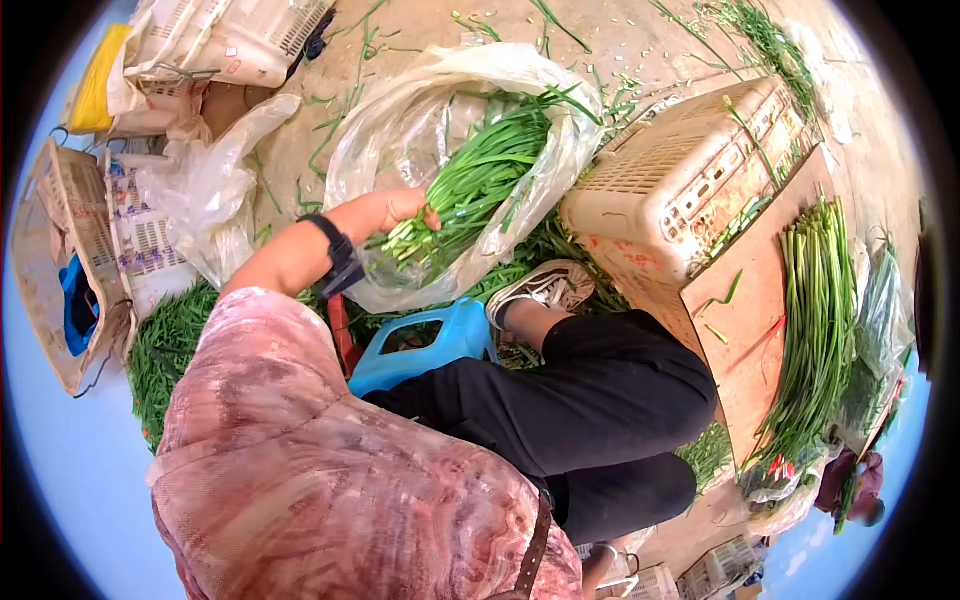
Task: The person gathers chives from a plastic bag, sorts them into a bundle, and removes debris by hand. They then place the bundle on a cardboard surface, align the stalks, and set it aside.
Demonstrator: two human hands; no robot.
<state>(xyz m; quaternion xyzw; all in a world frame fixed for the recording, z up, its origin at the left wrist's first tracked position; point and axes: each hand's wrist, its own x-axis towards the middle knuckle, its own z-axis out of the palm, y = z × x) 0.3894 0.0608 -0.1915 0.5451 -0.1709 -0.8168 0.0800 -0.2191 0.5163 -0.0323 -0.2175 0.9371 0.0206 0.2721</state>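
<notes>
My left hand [408,211], with a dark band on the wrist, reaches into a big clear plastic bag [350,150] whose mouth gapes wide. Its fingers are closed around the pale cut ends of a bunch of chives [495,160]. The leafy tips lie against the bag's far wall. Below the bag, by my leg, sits a blue plastic container [425,345] with a handle opening. My right hand does not show in the view.
A dirty white crate [640,190] stands in front, beside a board [745,320] bearing a long bundle of green stalks [815,320]. More crates [225,45] and loose plastic [205,200] are at left. Cut greens [170,350] lie on the floor. A person [862,485] is far right.
</notes>
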